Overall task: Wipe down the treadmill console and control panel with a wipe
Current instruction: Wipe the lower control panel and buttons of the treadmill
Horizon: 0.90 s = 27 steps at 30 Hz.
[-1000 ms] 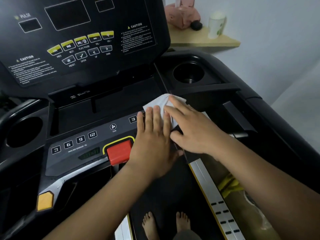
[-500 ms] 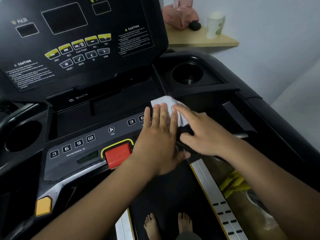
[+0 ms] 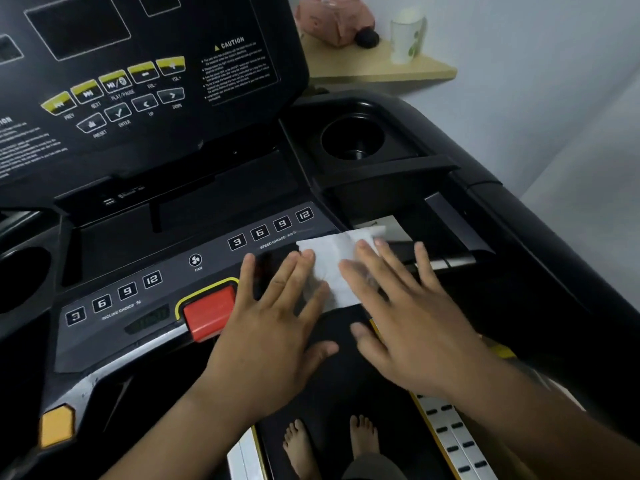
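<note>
The wipe [image 3: 330, 263] is lying spread flat on the right end of the control panel [image 3: 166, 296], directly under the fingertips of both hands. Its far corner is poking out beyond the right hand's fingers, and its near edge is hanging over the panel's front lip.

The left hand [image 3: 273, 327] is lying palm-down with fingers straight and spread, only the tips resting on the wipe's left edge. It is gripping nothing. It is probably pinning the sheet so it does not bunch up.

The right hand [image 3: 408, 323] is flat too, fingers straight and fanned over the wipe's right half, pressing rather than pinching. It looks blurred, so it is likely the one doing the rubbing. Flat palms are spreading the pressure across the sheet, which suits a broad, smooth panel.

Just beyond the left hand's fingertips, the speed buttons [image 3: 259, 232] are sitting uncovered. Immediately left of that hand is the red stop key [image 3: 209, 311], with the incline buttons further left still. These, I judge, are waiting to be wiped.

Well beyond both hands, the upright console [image 3: 207, 126] is rising with its yellow keys. A cup holder [image 3: 351, 147] is sitting beyond the right hand.

Farther off that way, a shelf [image 3: 381, 72] is carrying a cup [image 3: 408, 39]. Below the wrists, bare feet [image 3: 360, 434] are standing on the belt.
</note>
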Each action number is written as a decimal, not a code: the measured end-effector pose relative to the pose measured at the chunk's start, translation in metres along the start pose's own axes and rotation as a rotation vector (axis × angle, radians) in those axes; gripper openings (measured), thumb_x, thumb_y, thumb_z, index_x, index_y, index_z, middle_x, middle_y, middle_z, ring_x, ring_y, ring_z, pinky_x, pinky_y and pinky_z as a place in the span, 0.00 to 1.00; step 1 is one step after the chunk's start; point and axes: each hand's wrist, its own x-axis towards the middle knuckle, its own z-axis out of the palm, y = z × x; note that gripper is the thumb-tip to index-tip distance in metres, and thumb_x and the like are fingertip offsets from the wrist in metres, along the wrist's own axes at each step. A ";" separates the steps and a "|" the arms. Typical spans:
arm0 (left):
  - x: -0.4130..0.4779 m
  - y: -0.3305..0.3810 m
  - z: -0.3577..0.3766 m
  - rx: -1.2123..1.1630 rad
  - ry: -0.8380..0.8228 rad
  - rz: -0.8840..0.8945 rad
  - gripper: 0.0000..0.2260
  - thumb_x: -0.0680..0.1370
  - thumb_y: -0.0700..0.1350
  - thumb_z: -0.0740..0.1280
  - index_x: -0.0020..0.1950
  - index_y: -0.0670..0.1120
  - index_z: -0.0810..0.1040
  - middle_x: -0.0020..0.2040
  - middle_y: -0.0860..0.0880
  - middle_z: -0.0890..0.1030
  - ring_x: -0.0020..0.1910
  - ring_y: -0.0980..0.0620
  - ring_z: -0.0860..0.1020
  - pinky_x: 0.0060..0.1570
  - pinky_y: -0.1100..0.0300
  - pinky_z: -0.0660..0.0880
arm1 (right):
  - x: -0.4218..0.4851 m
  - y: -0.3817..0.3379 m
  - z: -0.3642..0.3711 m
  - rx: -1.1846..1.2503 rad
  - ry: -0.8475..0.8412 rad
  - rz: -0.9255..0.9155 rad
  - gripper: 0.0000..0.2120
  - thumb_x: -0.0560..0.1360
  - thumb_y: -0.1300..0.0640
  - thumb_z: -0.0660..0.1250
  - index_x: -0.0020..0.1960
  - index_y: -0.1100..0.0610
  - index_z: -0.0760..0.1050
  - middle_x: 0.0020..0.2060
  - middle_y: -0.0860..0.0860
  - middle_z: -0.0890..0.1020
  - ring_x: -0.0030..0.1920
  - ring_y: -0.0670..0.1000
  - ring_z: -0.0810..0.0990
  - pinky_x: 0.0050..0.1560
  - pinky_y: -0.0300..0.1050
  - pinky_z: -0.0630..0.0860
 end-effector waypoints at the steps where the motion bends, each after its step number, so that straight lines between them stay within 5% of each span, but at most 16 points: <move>1: 0.000 -0.001 -0.003 -0.014 0.016 -0.026 0.29 0.78 0.64 0.55 0.70 0.46 0.74 0.76 0.38 0.67 0.77 0.41 0.63 0.71 0.30 0.54 | 0.005 -0.005 0.002 -0.007 0.010 -0.004 0.35 0.77 0.40 0.52 0.79 0.53 0.49 0.79 0.58 0.49 0.79 0.58 0.44 0.75 0.67 0.46; 7: -0.007 -0.027 -0.011 -0.006 0.133 -0.241 0.22 0.76 0.48 0.62 0.67 0.39 0.73 0.66 0.37 0.76 0.71 0.37 0.70 0.70 0.29 0.60 | 0.066 -0.037 -0.002 -0.122 0.018 -0.111 0.40 0.76 0.38 0.54 0.80 0.55 0.44 0.79 0.59 0.43 0.78 0.60 0.36 0.72 0.71 0.40; 10: -0.018 -0.023 0.000 -0.117 0.133 -0.308 0.28 0.78 0.50 0.56 0.73 0.34 0.67 0.73 0.36 0.70 0.74 0.38 0.67 0.72 0.36 0.61 | 0.086 -0.060 -0.007 -0.175 -0.022 -0.208 0.45 0.75 0.40 0.59 0.79 0.57 0.37 0.78 0.59 0.36 0.76 0.61 0.31 0.70 0.72 0.36; 13: -0.036 -0.013 0.014 -0.141 0.114 -0.335 0.32 0.80 0.58 0.53 0.75 0.34 0.65 0.75 0.35 0.66 0.76 0.37 0.63 0.72 0.36 0.61 | 0.067 -0.061 -0.003 -0.216 -0.030 -0.302 0.44 0.73 0.41 0.61 0.79 0.58 0.46 0.79 0.60 0.43 0.78 0.61 0.38 0.71 0.73 0.40; 17: -0.020 -0.013 0.016 -0.128 0.082 -0.356 0.36 0.80 0.63 0.48 0.77 0.36 0.61 0.77 0.34 0.61 0.78 0.37 0.57 0.73 0.32 0.55 | 0.066 -0.039 -0.014 -0.259 -0.033 -0.258 0.45 0.69 0.40 0.63 0.79 0.59 0.53 0.79 0.58 0.53 0.79 0.58 0.49 0.72 0.73 0.46; 21: -0.002 -0.037 0.006 -0.096 0.025 -0.457 0.34 0.78 0.62 0.34 0.77 0.40 0.37 0.80 0.37 0.45 0.79 0.39 0.41 0.75 0.37 0.35 | 0.105 -0.072 -0.033 -0.242 -0.122 -0.223 0.50 0.72 0.43 0.63 0.78 0.59 0.34 0.78 0.58 0.36 0.77 0.58 0.33 0.72 0.70 0.37; 27: -0.093 -0.045 0.035 -0.156 0.100 -0.498 0.36 0.83 0.62 0.41 0.76 0.35 0.61 0.76 0.35 0.62 0.77 0.36 0.59 0.71 0.36 0.54 | 0.081 -0.135 -0.019 -0.135 -0.209 -0.414 0.48 0.75 0.45 0.62 0.77 0.59 0.31 0.75 0.59 0.29 0.74 0.58 0.25 0.70 0.68 0.30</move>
